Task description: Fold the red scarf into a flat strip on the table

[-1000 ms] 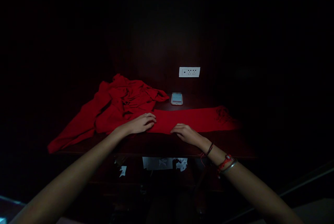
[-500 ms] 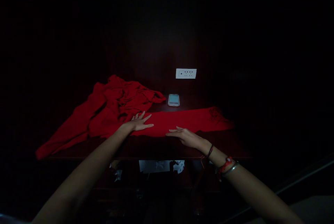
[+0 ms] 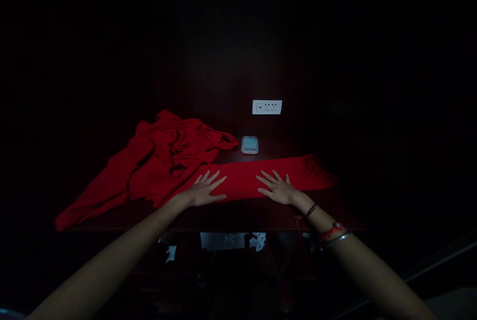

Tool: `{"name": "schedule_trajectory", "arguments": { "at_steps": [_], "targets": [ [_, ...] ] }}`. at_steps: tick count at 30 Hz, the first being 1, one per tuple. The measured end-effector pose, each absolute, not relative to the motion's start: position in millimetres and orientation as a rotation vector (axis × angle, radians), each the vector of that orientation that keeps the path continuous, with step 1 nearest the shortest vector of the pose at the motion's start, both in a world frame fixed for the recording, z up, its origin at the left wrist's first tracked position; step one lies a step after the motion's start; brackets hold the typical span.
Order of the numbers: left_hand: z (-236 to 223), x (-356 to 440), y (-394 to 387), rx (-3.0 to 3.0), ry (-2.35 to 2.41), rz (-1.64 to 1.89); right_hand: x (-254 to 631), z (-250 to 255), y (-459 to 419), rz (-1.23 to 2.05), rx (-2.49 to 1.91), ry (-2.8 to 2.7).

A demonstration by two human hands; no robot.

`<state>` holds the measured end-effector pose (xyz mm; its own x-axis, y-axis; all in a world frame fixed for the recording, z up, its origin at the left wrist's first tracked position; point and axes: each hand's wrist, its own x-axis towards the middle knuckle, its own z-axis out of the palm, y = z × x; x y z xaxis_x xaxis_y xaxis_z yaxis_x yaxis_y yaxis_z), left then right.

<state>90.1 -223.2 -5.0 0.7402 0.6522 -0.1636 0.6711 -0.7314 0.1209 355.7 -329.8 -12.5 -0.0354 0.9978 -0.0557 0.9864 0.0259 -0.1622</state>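
A long red cloth (image 3: 242,178), which looks like a scarf, lies on a dark wooden surface. Its right part is laid out as a flat strip with a dark, tangled-looking patch, perhaps fringe, near the right end. To the left it runs into a loose, crumpled heap. My left hand (image 3: 206,191) rests on the strip with fingers spread, beside the heap. Flat on the same strip, farther right, lies my right hand (image 3: 278,188), its fingers also apart. Neither hand grips the cloth. A ring shows on the left hand; bracelets circle the right wrist.
Behind the strip lies a small pale-blue square object (image 3: 249,145). A white wall socket (image 3: 267,107) sits on the dark back panel. Below the front edge, white papers (image 3: 222,241) show on a lower level. The surroundings are very dark.
My right hand has turned from edge-on to palm down, fingers spread, and moved right. My left hand has slid slightly nearer and right. The strip's front edge looks straighter.
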Motion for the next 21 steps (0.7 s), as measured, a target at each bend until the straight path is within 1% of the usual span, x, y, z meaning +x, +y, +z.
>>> {"name": "schedule_trajectory", "arguments": {
  "at_steps": [4,6,8,10,13,16,18,21],
  "targets": [
    [2,94,-224,2.727,1.111,-0.257,352,-7,-332,0.316,-2.13,-2.181],
    [9,102,-221,2.732,1.116,-0.254,356,-2,-334,0.258,-2.084,-2.118],
    [17,118,-216,2.799,1.079,-0.133,368,4,-338,0.103,-2.082,-1.986],
    [26,141,-209,2.899,0.982,0.03,387,10,-341,-0.02,-2.191,-1.815],
    [30,185,-200,3.022,0.782,0.163,418,14,-347,0.002,-2.475,-1.582],
    [20,225,-198,3.039,0.656,0.213,439,11,-352,0.018,-2.666,-1.478],
    [7,238,-197,2.995,0.656,0.147,446,8,-353,-0.049,-2.713,-1.48],
    [-13,234,-193,2.949,0.7,0.023,453,9,-352,-0.169,-2.757,-1.441]
  ]
}}
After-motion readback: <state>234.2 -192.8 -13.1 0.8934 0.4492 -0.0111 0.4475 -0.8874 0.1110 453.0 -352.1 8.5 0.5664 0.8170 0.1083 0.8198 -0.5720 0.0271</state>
